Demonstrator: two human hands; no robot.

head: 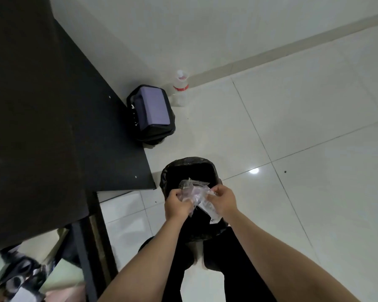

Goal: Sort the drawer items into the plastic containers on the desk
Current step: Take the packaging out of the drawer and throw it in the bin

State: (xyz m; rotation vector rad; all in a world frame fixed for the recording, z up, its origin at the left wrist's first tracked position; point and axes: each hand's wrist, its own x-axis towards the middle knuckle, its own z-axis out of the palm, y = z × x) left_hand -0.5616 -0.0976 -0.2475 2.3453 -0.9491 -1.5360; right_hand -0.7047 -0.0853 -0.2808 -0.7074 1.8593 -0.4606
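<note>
Both my hands hold a crumpled bunch of clear plastic bags (194,194) directly over a black-lined waste bin (190,168) on the floor. My left hand (177,205) grips the bunch's left side, my right hand (224,202) grips its right side. A small white label hangs from the plastic near my right wrist. The open drawer (31,277) shows at the lower left with blurred dark and white items inside.
The black desk (53,127) fills the left side. A second black bin with a purple lid (152,112) stands beside it, and a clear bottle with a red label (180,88) stands against the wall. White tiled floor spreads to the right.
</note>
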